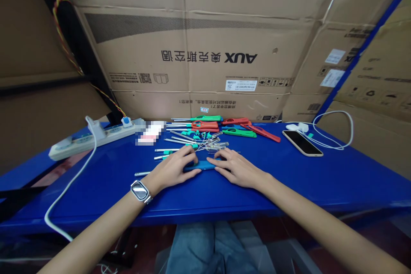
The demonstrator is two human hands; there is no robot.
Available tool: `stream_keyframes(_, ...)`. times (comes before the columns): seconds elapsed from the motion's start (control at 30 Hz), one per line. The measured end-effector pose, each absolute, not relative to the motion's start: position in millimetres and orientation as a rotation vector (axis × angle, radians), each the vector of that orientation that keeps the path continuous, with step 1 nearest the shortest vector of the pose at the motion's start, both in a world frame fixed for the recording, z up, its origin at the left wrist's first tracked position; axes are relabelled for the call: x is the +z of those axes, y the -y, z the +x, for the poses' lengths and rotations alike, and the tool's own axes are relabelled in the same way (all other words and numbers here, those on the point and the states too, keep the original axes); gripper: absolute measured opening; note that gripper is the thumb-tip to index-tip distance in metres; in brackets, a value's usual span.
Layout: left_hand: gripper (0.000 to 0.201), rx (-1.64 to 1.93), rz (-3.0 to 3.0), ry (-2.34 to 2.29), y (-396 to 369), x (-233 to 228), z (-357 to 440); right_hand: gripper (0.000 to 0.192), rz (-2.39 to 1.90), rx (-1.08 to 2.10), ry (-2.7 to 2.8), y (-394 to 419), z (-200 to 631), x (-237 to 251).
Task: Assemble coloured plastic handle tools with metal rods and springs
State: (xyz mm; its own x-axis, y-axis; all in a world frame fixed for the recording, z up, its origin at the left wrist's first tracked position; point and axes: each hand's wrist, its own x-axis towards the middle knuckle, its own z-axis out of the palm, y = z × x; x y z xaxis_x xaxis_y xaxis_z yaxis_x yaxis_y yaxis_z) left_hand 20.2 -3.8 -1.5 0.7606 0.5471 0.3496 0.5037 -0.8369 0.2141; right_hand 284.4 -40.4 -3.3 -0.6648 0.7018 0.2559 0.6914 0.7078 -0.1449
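A blue long-nosed lighter [204, 165] lies on the blue table between my hands. My left hand [175, 166] curls over its left part, thumb along the near side. At the right end, the fingers of my right hand [236, 167] press round the body, hiding that end. A metal tube [141, 174] sticks out to the left past my left wrist, apparently the lighter's nozzle. Just beyond my fingers is a pile of clear fluid tanks [218, 144] with thin wires, among metal tubes [180, 140] and small green parts [168, 152].
Behind the pile lie green lighters [239, 132] and red lighters [205, 126]. A phone [302, 143] and a white cable [349, 137] are at right. A power strip [96, 136] with a plugged-in charger stands at left. Cardboard [205, 38] walls the back.
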Motion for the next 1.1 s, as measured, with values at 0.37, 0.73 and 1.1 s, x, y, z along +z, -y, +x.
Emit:
stream_keyframes(0.37, 0.025, 0.592, 2.842, -0.835, -2, 11, 33, 0.021, -1.238, 0.168, 2.297, 17, 293, 1)
stream_keyframes(0.73, 0.027, 0.609, 2.731, -0.786, -8, 2, 32, 0.005, -1.449, 0.199, 2.563, -25, 271, 26)
stream_keyframes(1.1, 0.024, 1.018, 2.539, -0.959, -12, 14, 10, 0.018, -0.906, 0.86, 1.76, -26, 237, 42)
